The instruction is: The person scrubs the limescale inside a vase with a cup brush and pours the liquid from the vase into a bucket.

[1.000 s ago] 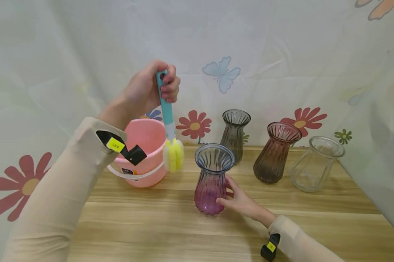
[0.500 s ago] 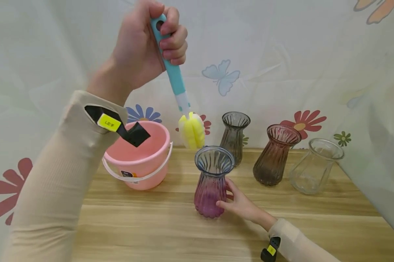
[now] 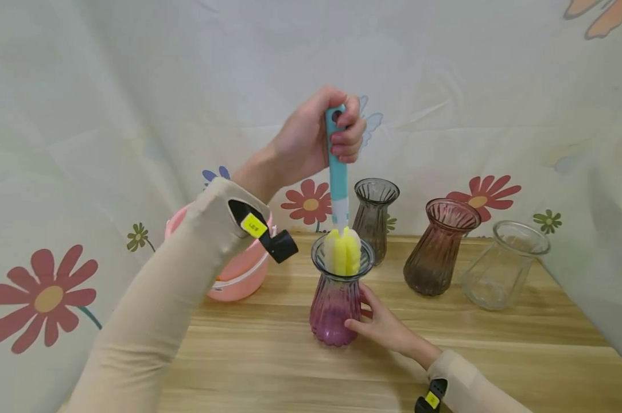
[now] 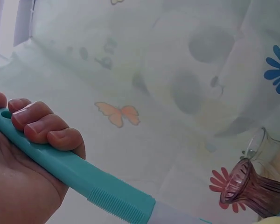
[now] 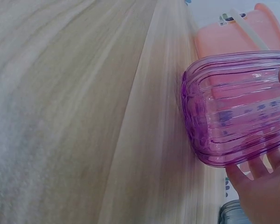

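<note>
My left hand (image 3: 311, 135) grips the teal handle of a sponge bottle brush (image 3: 338, 180) and holds it nearly upright. The brush's yellow-and-white sponge head sits in the mouth of a ribbed glass vase (image 3: 334, 315), blue at the rim and purple below. In the left wrist view, the fingers wrap the handle (image 4: 84, 172) near its hanging hole. Standing on the table, the vase has my right hand (image 3: 385, 330) around its lower right side, thumb in front and fingers behind. The right wrist view shows the vase's purple base (image 5: 238, 112) between thumb and fingers.
A pink bucket (image 3: 244, 281) stands to the left, partly hidden by the left forearm. Behind and right of the vase are a grey vase (image 3: 371, 221), a reddish-brown vase (image 3: 435, 258) and a clear vase (image 3: 497, 281). A flower-printed cloth backs the wooden table (image 3: 269, 367).
My left hand has carried the brush from beside the bucket up and rightward, then lowered its sponge head into the vase's mouth. The right hand keeps hold of the vase in place.
</note>
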The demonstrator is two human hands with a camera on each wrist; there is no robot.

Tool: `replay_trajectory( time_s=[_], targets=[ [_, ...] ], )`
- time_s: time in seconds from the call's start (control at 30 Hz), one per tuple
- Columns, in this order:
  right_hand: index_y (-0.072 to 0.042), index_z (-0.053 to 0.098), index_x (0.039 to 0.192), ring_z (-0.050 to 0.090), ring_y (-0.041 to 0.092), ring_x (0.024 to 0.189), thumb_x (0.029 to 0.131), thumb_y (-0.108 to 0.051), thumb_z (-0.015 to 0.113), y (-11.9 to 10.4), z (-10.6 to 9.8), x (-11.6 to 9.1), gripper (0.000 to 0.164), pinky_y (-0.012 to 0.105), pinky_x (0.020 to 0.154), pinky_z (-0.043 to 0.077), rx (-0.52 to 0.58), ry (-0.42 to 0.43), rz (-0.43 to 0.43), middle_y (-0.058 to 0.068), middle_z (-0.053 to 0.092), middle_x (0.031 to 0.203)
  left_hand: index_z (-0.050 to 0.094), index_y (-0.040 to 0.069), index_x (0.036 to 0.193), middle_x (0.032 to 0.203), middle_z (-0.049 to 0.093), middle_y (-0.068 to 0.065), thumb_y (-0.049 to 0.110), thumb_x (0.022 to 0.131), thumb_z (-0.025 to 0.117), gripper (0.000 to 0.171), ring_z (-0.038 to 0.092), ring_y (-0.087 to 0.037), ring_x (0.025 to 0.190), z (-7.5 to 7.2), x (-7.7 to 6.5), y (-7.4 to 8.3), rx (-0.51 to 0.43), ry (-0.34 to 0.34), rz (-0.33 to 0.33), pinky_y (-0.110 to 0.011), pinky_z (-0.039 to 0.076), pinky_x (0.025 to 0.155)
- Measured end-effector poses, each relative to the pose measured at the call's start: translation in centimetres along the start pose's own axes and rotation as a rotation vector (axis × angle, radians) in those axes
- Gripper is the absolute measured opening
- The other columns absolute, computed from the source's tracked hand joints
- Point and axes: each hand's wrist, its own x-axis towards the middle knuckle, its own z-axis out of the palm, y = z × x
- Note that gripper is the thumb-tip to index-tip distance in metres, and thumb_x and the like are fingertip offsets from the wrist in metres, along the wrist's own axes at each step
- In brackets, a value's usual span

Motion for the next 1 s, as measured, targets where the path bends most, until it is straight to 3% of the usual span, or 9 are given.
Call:
replay_trajectory(
  time_s=[0.23, 0.53, 0.87, 1.0],
  targets=[
    [-0.010, 0.017, 0.144, 0.036, 0.040, 0.127, 0.083, -0.015, 0.067, 0.2, -0.2, 0.1, 0.080, 0.041, 0.098, 0.041, -0.007, 0.013, -0.024, 0.022, 0.033, 0.140, 0.029, 0.011, 0.062, 0.053, 0.023, 0.001, 0.013, 0.090, 0.017, 0.031, 0.019, -0.015, 0.047, -0.8, 0.5, -2.7, -0.058, 0.014, 0.013, -0.027, 0.020, 0.051],
    [-0.011, 0.018, 0.145, 0.037, 0.037, 0.127, 0.082, -0.013, 0.067, 0.1, -0.1, 0.2, 0.079, 0.037, 0.097, 0.042, 0.000, 0.014, -0.036, 0.019, 0.034, 0.139, 0.027, 0.013, 0.058, 0.049, 0.023, 0.002, 0.014, 0.087, 0.019, 0.030, 0.019, -0.015, 0.044, -1.6, -0.5, -5.7, -0.060, 0.014, -0.033, -0.027, 0.019, 0.048],
    [-0.011, 0.018, 0.145, 0.037, 0.037, 0.127, 0.083, -0.014, 0.067, -0.2, -0.2, 0.3, 0.079, 0.039, 0.098, 0.041, -0.010, 0.025, -0.020, 0.019, 0.035, 0.139, 0.024, 0.013, 0.056, 0.047, 0.021, 0.003, 0.013, 0.083, 0.019, 0.027, 0.017, -0.013, 0.043, -1.6, -1.4, -6.4, -0.085, 0.012, -0.033, -0.027, 0.016, 0.047],
    [-0.008, 0.018, 0.145, 0.037, 0.037, 0.126, 0.083, -0.013, 0.067, -0.2, -0.3, 0.4, 0.079, 0.042, 0.098, 0.041, -0.022, 0.035, -0.036, 0.020, 0.035, 0.139, 0.023, 0.013, 0.055, 0.047, 0.022, 0.003, 0.012, 0.081, 0.020, 0.026, 0.018, -0.013, 0.043, -1.5, -1.6, -7.9, -0.051, 0.030, -0.082, -0.027, 0.016, 0.047]
  ],
)
